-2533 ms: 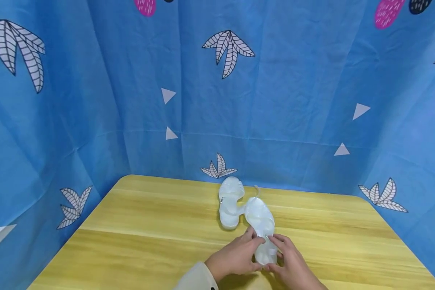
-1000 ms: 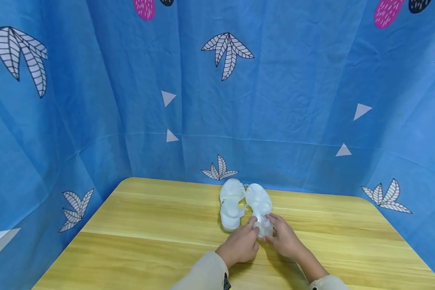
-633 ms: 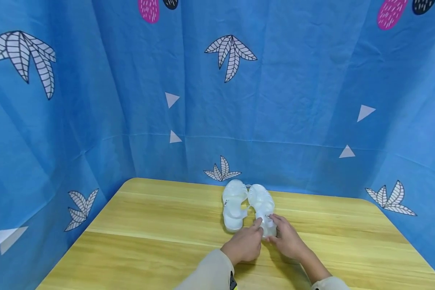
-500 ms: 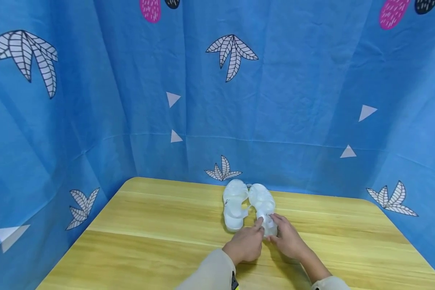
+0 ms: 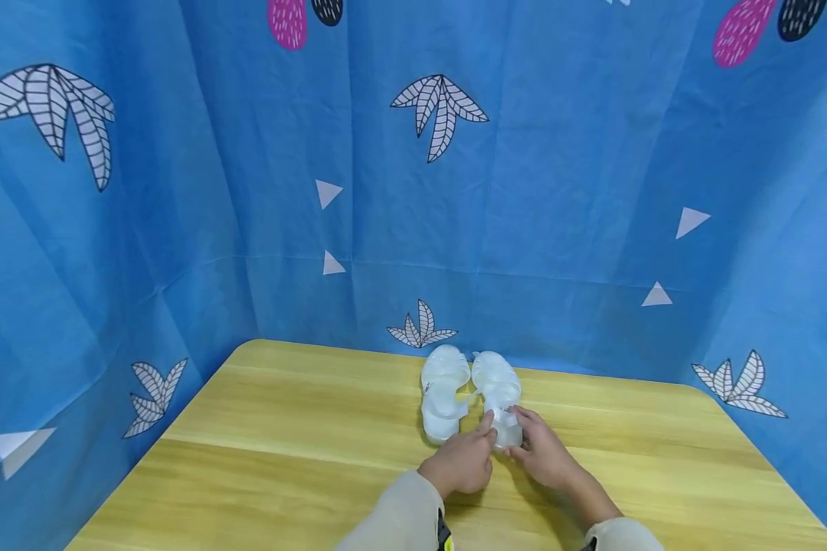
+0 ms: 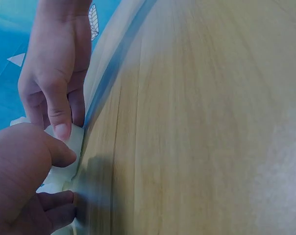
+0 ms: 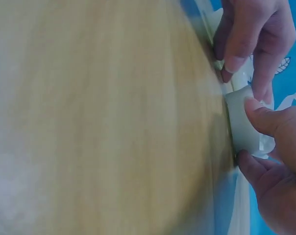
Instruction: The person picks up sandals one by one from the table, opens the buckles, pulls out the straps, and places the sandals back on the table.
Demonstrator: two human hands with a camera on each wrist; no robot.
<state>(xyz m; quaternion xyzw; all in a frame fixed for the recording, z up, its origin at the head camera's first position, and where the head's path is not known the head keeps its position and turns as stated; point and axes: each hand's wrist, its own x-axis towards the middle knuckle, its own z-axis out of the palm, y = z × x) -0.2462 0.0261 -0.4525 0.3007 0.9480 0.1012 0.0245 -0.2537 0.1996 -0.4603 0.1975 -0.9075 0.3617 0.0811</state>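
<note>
Two whitish, translucent jelly sandals stand side by side near the far edge of the yellow wood table, toes to the curtain. The left sandal (image 5: 444, 373) is untouched, its strap hanging toward its neighbour. Both hands are at the heel end of the right sandal (image 5: 496, 375). My left hand (image 5: 460, 461) grips its left side, index finger stretched over the edge. From the right, my right hand (image 5: 546, 453) holds the heel between thumb and fingers. In the right wrist view the rounded heel wall (image 7: 243, 122) shows between the hands; the left wrist view partly hides the sandal behind fingers.
The wood-grain table (image 5: 282, 459) extends to both sides and toward me. A blue printed curtain (image 5: 558, 191) hangs right behind its far edge and along the left and right sides.
Both hands have carried the right sandal away from me, until it stands level beside the left one. Over the last half second hands and sandals have hardly moved.
</note>
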